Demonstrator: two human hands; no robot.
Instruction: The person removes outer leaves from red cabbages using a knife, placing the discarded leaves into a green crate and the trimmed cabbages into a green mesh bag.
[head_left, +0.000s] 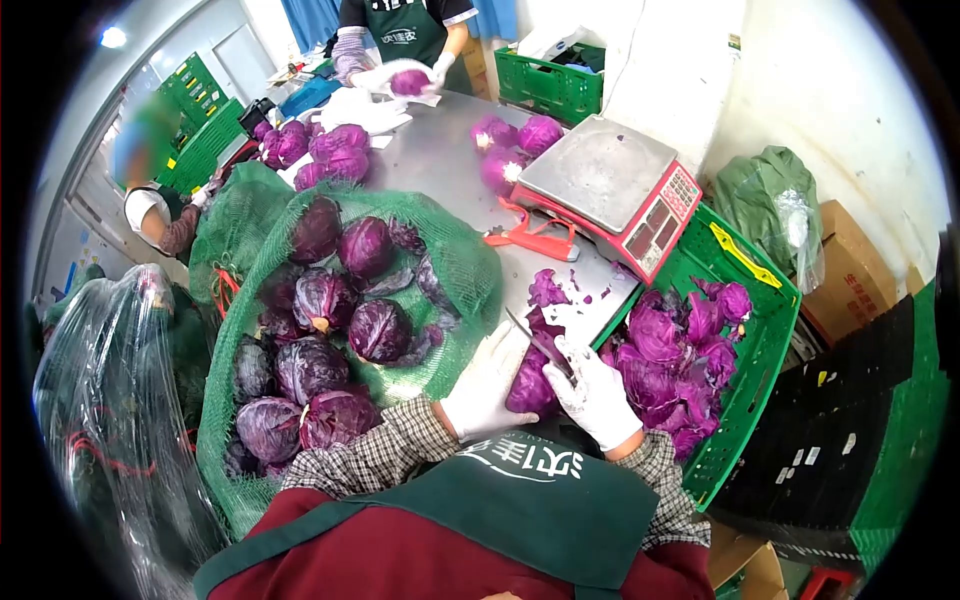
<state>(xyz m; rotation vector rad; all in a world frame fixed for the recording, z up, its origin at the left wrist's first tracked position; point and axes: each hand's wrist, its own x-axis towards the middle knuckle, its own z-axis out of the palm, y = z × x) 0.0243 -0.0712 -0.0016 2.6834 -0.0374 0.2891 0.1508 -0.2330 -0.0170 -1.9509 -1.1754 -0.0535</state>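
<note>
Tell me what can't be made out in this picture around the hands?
Head view only:
- Red cabbage: mostly hidden by the left hand and right hand.
- Knife: handle hidden inside the right hand.
- Scale: display digits too small to read.
- Green crate: bottom hidden by cabbage leaves.

I note the cabbage (pixel 528 388) at lower centre of the frame: a red head, deep purple and glossy, held off the table edge. Most of its left side is covered, so only its right face and lower curve show. I cannot tell which way its stem end points. The knife (pixel 538 344) lies just above it: a short, narrow grey blade, slanting from upper left down to lower right, its lower end resting at the cabbage's top. I cannot see its handle.
</note>
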